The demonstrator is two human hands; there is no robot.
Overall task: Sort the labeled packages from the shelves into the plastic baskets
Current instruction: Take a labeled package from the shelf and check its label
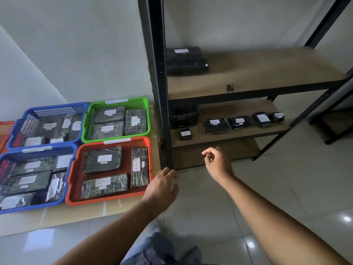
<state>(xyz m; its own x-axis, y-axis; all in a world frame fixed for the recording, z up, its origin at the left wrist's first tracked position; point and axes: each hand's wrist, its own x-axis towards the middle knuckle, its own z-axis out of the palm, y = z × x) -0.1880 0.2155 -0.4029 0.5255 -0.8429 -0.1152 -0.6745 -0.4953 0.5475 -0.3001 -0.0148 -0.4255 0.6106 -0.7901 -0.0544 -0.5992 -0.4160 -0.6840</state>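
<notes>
The large black plastic-wrapped package point(186, 61) lies flat on the upper wooden board point(267, 73) of the black metal rack point(162, 73), tight against the left post; its long axis runs left to right, and its small white label sits at the far edge. On the lower wooden board point(238, 135) a row of smaller black packages point(216, 125) lies label-up, strung from left to right, with one small boxy package point(185, 134) near the front edge; their print is too blurred to read.

To the left, on a tan sheet point(95, 213) over the pale tiled floor point(267, 188), stand the green plastic basket point(85, 123), the orange plastic basket point(71, 176), the far blue plastic basket point(57, 106) and the near blue plastic basket point(32, 207); all hold glossy black wrapped packages with white labels. In the orange one, two lie with their long axes across and a third at the right points away from the camera.

The left grip point(162, 186) hovers by the orange basket's near right corner, fingers relaxed, holding nothing; the right grip point(217, 161) hangs before the lower board, fingers loosely curled, seemingly empty.
</notes>
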